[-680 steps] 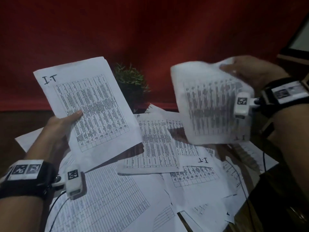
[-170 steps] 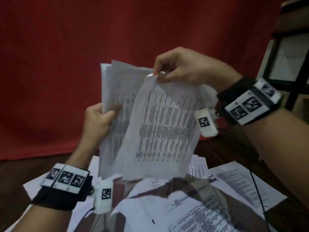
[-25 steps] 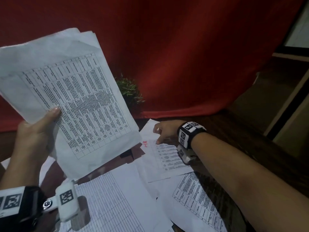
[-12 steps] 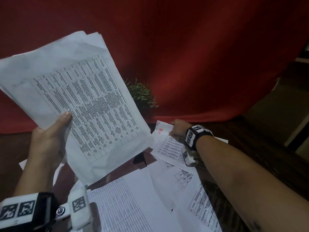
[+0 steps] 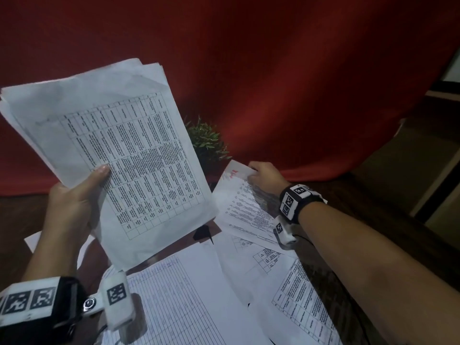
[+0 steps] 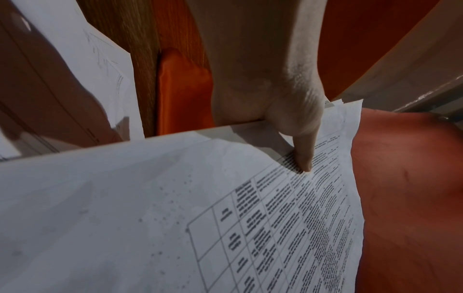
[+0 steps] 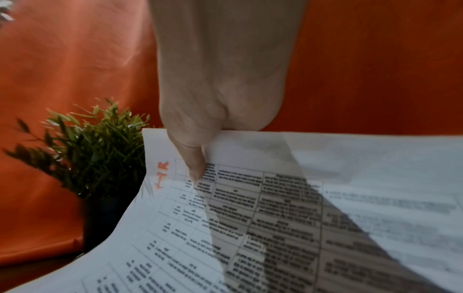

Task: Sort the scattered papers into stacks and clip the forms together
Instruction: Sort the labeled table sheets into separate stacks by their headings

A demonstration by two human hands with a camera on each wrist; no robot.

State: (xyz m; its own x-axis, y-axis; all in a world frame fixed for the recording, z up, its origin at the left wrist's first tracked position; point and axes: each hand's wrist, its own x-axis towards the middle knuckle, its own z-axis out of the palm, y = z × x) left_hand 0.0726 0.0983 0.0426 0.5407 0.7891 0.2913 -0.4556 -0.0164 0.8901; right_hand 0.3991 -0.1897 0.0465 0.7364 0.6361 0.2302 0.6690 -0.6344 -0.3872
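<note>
- A sheaf of printed table forms (image 5: 117, 155) is being held up in the air at the left of the head view, tilted, its sheets fanning slightly at the top edge.
- The left hand (image 5: 72, 210) is gripping that sheaf at its lower left edge — thumb (image 6: 304, 156) pressing on the top sheet, the other fingers hidden behind the paper.
- A single form with red handwriting in its corner (image 5: 239, 205) is being lifted off the wooden table (image 5: 373, 215) near the far edge, its near end trailing on the papers below.
- The right hand (image 5: 265, 176) is pinching this sheet's top edge; the right wrist view shows the thumb (image 7: 192, 162) clamped on the printed face, the fingers out of sight underneath.
- The right arm is reaching forward and stretched long across the table, while the left forearm is staying raised close to the body.
- More loose sheets (image 5: 189, 300) are lying overlapped and askew on the table below the hands, including a large ruled grid sheet and some table forms at the right.
- Judging from this, the sorting is partway along: one pile is gathered in hand, several sheets are left to collect, and nothing appears clipped — no clip can be made out with certainty.
- A small potted plant (image 5: 207, 141) is standing at the table's back edge, just beside the lifted sheet, in front of a red cloth backdrop (image 5: 273, 70).
</note>
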